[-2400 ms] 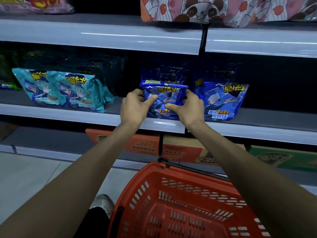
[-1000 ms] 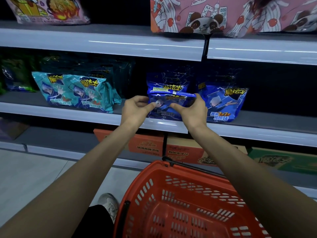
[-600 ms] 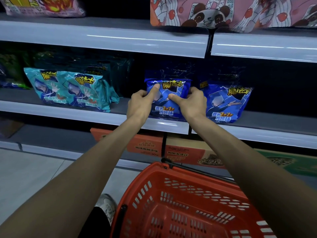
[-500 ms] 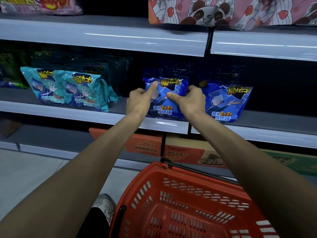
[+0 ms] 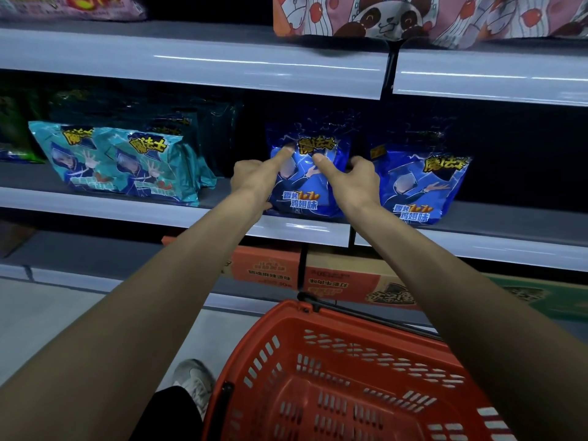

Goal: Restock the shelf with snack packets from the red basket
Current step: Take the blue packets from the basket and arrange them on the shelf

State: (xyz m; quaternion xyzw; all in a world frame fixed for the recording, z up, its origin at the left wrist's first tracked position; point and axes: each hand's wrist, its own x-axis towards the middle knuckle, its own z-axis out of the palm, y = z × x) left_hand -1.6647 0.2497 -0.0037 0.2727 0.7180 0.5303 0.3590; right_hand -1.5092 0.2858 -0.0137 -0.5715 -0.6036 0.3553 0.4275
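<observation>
A blue snack packet (image 5: 307, 192) stands upright on the middle shelf (image 5: 286, 229), leaning back a little. My left hand (image 5: 254, 179) grips its left edge with the thumb on its front. My right hand (image 5: 353, 181) grips its right edge, thumb also pressed on the front. A second blue packet (image 5: 420, 189) stands just to its right. The red basket (image 5: 350, 377) sits below my arms; the part I see holds no packets.
Teal packets (image 5: 117, 163) stand at the left of the same shelf, with dark packets behind them. Pink panda-print bags (image 5: 413, 17) lie on the upper shelf. Orange and green cartons (image 5: 334, 278) fill the bottom shelf. My shoe (image 5: 194, 380) is on the floor.
The packet was tilted forward with its top flopped over a second ago. Both hands have stood it upright on the shelf and keep holding its sides.
</observation>
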